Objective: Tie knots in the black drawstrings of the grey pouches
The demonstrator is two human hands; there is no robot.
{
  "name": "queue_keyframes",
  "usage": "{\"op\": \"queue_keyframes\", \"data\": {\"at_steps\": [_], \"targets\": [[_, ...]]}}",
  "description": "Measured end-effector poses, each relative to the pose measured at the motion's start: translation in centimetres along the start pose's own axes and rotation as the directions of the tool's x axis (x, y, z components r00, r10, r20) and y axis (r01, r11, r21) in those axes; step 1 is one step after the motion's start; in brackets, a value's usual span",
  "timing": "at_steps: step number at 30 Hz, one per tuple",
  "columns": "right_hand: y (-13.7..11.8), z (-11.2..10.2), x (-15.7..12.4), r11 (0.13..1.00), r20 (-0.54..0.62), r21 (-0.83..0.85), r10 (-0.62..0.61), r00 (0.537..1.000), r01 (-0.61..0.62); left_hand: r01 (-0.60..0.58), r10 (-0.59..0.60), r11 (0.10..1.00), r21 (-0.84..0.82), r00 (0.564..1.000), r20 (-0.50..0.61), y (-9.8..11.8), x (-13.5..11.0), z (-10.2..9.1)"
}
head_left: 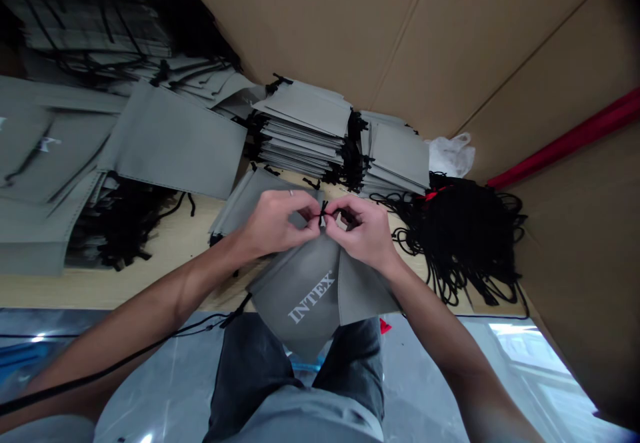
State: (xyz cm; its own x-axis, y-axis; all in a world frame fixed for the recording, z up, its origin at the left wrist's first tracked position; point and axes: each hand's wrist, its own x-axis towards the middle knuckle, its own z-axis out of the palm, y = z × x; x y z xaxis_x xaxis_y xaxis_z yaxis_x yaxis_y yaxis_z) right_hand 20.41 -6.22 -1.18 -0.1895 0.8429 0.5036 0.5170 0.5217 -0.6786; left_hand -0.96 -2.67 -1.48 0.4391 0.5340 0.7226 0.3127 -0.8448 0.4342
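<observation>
Both hands meet at the middle of the view over a grey drawstring bag (295, 283) printed INTEX, which hangs past the table's front edge above my lap. My left hand (280, 220) pinches one side of a small knot in a black cord (323, 212) between thumb and forefinger. From the other side, my right hand (363, 230) pinches the same cord, with its fingers curled. Another flap of grey fabric hangs beneath the right wrist. Just behind my left hand lies a small stack of grey bags (255, 193).
Stacked grey bags with black cord ends (305, 126) stand at the back, beside a second stack (395, 153). More bags (175, 136) pile up at left. A heap of black cords (465, 236) lies right, near a white plastic bag (453, 154). Cardboard (350, 23) walls the back and right.
</observation>
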Motion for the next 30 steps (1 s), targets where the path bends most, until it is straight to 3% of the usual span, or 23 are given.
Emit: {"op": "queue_keyframes", "data": {"at_steps": [4,7,11,14,18,22,25,27,30], "targets": [[0.1,0.1,0.1,0.982,-0.006,0.165,0.089,0.996,-0.086,0.216,-0.221,0.909,-0.357,0.975,0.027,0.1,0.5,0.0],[0.2,0.1,0.2,0.969,-0.019,0.224,0.111,0.994,-0.104,0.273,-0.278,0.854,-0.444,0.959,0.054,-0.3,0.6,0.1],[0.4,0.1,0.2,0.984,-0.029,0.157,0.086,0.996,-0.08,0.088,-0.09,0.977,-0.195,0.996,-0.002,-0.2,0.5,0.1],[0.3,0.1,0.1,1.0,-0.015,0.023,0.01,1.0,-0.01,-0.068,0.068,0.997,0.021,0.998,-0.009,-0.1,0.3,0.0],[0.2,0.1,0.1,0.994,-0.028,-0.062,-0.093,0.995,0.092,-0.076,0.076,0.996,0.042,0.997,-0.001,-0.1,0.2,-0.2],[0.3,0.2,0.0,0.999,-0.044,0.011,-0.041,0.998,0.042,0.063,-0.065,0.992,-0.113,0.998,-0.013,0.0,0.3,-0.2],[0.5,0.3,-0.1,0.996,-0.049,0.085,0.022,0.999,-0.018,0.21,-0.218,0.918,-0.335,0.976,0.015,-0.3,0.4,0.1],[0.6,0.3,-0.1,0.996,-0.071,0.087,0.039,0.997,-0.033,0.311,-0.312,0.824,-0.474,0.947,0.078,-0.7,0.4,0.5],[0.7,0.0,0.1,0.999,-0.115,0.045,0.033,0.993,-0.028,0.469,-0.377,0.673,-0.572,0.883,0.28,-1.5,0.5,0.8]]}}
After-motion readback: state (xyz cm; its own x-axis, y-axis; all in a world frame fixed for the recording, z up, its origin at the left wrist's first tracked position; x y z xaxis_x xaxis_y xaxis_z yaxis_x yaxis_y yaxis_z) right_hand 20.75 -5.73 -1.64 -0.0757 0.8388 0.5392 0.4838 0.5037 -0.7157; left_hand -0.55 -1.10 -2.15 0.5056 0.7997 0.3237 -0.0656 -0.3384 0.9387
